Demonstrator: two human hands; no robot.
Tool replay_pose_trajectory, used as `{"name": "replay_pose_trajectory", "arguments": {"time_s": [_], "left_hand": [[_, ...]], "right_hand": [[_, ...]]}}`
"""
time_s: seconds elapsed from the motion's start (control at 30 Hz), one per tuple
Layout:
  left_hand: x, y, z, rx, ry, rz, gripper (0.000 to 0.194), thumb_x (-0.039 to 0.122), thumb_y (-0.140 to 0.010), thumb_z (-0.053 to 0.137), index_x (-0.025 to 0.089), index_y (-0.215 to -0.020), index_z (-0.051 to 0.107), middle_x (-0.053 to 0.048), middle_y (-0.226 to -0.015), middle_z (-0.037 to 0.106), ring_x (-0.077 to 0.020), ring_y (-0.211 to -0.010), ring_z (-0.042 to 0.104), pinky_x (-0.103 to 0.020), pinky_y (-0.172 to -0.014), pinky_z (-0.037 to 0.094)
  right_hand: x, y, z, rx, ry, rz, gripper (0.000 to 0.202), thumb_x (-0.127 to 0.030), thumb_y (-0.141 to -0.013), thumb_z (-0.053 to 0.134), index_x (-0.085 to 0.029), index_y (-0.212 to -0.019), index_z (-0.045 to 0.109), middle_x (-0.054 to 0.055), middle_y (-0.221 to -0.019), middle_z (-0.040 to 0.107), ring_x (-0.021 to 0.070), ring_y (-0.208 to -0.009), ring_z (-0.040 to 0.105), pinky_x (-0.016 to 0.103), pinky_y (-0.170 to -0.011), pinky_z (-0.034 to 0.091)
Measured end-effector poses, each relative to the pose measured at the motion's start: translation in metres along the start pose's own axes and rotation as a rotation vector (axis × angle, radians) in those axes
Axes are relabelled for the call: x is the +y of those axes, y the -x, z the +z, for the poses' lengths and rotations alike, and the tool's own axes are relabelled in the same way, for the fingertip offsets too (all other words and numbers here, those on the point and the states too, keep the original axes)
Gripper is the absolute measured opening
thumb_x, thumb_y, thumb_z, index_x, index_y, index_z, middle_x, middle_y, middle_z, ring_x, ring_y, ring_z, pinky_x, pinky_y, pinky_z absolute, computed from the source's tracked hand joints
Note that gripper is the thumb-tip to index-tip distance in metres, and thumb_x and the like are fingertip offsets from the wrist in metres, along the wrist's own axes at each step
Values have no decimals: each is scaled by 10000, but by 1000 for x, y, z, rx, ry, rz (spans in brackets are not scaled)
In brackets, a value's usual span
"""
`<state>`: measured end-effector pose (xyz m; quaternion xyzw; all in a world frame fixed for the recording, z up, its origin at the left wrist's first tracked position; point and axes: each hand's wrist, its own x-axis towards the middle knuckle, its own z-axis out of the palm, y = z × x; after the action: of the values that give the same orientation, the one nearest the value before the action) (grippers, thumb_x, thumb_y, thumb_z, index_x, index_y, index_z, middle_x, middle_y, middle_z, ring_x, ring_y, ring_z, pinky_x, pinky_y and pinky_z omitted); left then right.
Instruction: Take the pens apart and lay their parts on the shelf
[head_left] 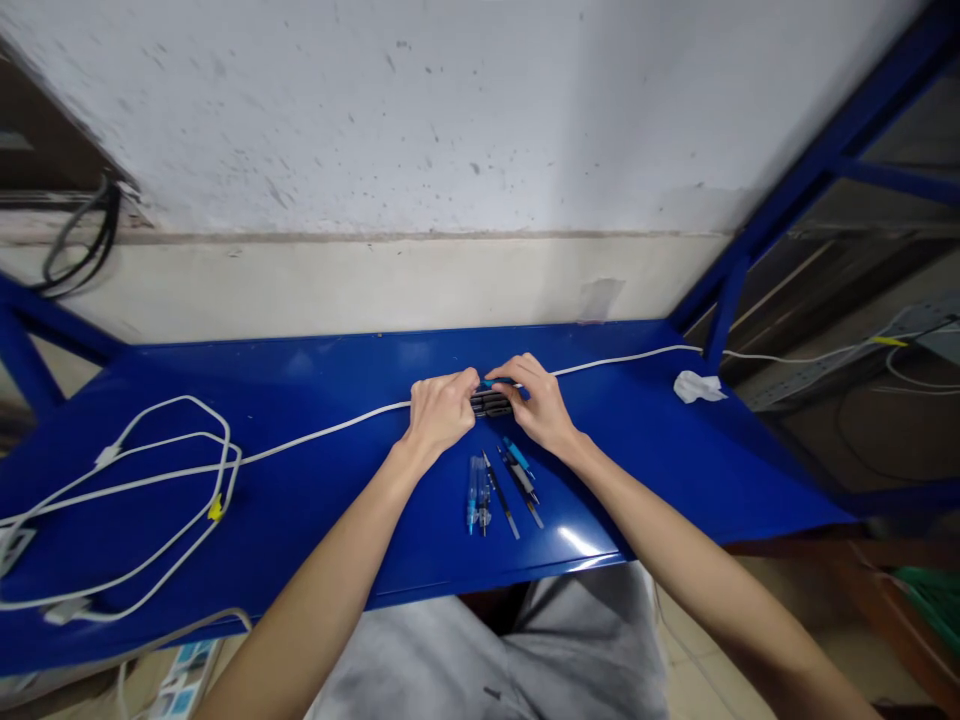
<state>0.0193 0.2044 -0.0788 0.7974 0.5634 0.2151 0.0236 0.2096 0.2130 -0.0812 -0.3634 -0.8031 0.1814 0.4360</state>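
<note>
Between my hands, near the middle of the blue shelf, lies a small bundle of dark pens (491, 403). A blue pen (489, 384) lies along its far side. My right hand (534, 398) has its thumb and fingers closed on this blue pen. At the bundle's left end, my left hand (442, 405) is curled shut, its fingertips close to the pen's end; what they grip is hidden. Nearer to me lie two clear pen barrels (478, 495), a thin refill (500, 495), a grey and black pen part (519, 478) and a short blue piece (517, 455).
A white cable (322, 432) crosses the blue shelf (600, 440) behind the pens and loops in a coil (225, 450) at left. Crumpled white tissue (697, 387) lies at right. Blue metal posts (724, 310) frame both ends, with a wall (420, 285) behind.
</note>
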Motion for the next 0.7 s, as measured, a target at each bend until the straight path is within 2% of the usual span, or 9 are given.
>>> {"name": "replay_pose_trajectory", "arguments": {"time_s": [0.07,0.13,0.27,0.43,0.5,0.6,0.7], "left_hand": [[0,3,-1,11,-4,4,244,132,-883,445,241,-915,662,-23,-824,736,-224,-779,674,-327,-643,282],[-1,6,-3,9,-34,6,230,167,-920,449,238,-925,668,-33,-829,737,-232,-793,676,-330,-636,270],[0,11,-7,-20,-90,-11,231,203,-960,448,231,-958,677,-50,-853,744,-246,-827,684,-336,-620,241],[2,12,-7,-22,-83,-11,233,201,-970,440,226,-992,671,-47,-886,755,-247,-840,693,-336,-621,238],[2,12,-6,-36,-89,-20,232,200,-968,445,228,-992,675,-48,-891,757,-246,-843,691,-331,-624,250],[3,12,-4,-76,-93,-18,237,202,-971,448,234,-979,683,-50,-889,758,-242,-835,689,-325,-629,270],[3,12,-3,-78,-81,-28,247,211,-985,440,238,-984,685,-46,-886,759,-242,-840,692,-323,-634,280]], "right_hand": [[-1,1,0,-1,-10,-16,245,-375,-1041,551,-226,-1189,677,79,-1067,707,242,-990,595,382,-930,439],[0,3,0,-45,18,16,270,-393,-1034,568,-234,-1224,677,71,-1033,719,243,-968,597,382,-913,439],[5,7,2,-84,12,56,245,-356,-1046,547,-205,-1011,736,64,-913,739,220,-830,596,351,-812,437],[3,8,3,-5,-49,5,220,-373,-1000,639,-199,-1117,707,73,-1020,730,219,-937,601,339,-863,450],[3,8,3,-38,-32,28,216,-376,-1020,604,-201,-1064,723,60,-941,733,213,-886,603,342,-842,446],[3,7,2,-61,-12,47,293,-337,-1052,538,-199,-876,727,41,-797,721,201,-770,582,335,-765,434],[3,7,1,-5,-46,-4,189,-328,-1019,606,-200,-939,720,52,-899,734,212,-842,598,346,-812,450]]}}
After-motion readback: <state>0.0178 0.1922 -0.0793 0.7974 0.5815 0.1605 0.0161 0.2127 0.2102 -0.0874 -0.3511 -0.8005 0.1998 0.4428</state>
